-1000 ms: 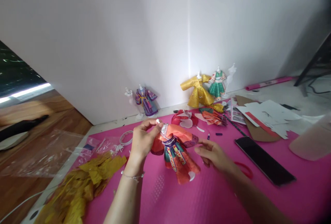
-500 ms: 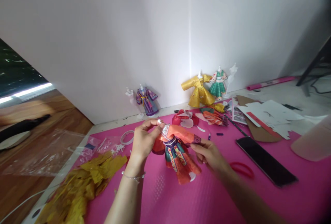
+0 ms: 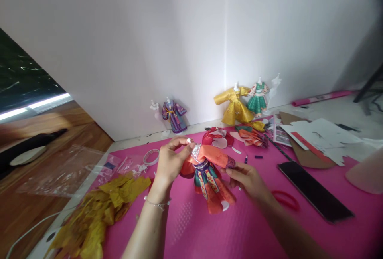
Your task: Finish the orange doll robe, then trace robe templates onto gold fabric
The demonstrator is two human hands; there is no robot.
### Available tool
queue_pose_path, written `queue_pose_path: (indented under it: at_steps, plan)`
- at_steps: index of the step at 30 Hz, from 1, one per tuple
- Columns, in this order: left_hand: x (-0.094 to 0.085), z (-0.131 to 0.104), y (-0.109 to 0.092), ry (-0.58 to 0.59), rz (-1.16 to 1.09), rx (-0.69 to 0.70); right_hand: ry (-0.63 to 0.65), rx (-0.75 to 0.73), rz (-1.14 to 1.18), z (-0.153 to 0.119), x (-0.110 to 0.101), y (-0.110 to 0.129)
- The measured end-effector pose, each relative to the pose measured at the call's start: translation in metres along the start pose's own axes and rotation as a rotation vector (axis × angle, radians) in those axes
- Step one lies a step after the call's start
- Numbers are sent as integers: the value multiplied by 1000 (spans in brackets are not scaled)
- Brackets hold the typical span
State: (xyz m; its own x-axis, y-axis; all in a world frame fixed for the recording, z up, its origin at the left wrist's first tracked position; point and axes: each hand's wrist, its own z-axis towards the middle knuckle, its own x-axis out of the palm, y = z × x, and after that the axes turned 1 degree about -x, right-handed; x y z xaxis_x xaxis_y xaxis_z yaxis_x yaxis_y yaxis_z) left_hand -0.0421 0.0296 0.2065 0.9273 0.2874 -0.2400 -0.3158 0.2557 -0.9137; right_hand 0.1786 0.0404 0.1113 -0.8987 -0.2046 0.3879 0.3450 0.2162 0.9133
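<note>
A small doll form in an orange dress [image 3: 211, 185] with a green patterned skirt panel and pearl trim hangs over the pink mat [image 3: 185, 239]. My left hand [image 3: 173, 157] pinches it at the white neck and shoulder. The cuff of its long orange sleeve is between the fingers of my right hand [image 3: 247, 177]. The dress leans slightly, its hem toward the lower right, with a bit of white base showing there.
Dressed forms in purple [image 3: 174, 117], yellow [image 3: 235, 107] and green [image 3: 257, 98] stand by the white wall. Yellow fabric [image 3: 101, 207] lies left, a tape roll [image 3: 151, 157] behind it. A black phone [image 3: 314, 191], red scissor handle [image 3: 285, 200] and papers [image 3: 320, 133] lie right.
The view has shifted, so the surroundings sit slightly further right. Both hands keep their hold on the dressed form, which hangs in nearly the same pose.
</note>
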Motion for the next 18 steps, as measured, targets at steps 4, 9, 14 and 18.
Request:
queue_pose_path:
  at_steps: [4, 9, 14, 18]
  plan:
    - [1, -2, -5, 14, 2, -2, 0, -13, -8, 1, -4, 1]
    - [5, -4, -11, 19, 13, 8, -22, -38, -48, 3, -15, -5]
    - [11, -5, -11, 16, 17, 51, -62, -51, -63, 5, -29, -14]
    - [14, -5, -15, 30, 41, 62, -90, -44, -10, 7, -37, -15]
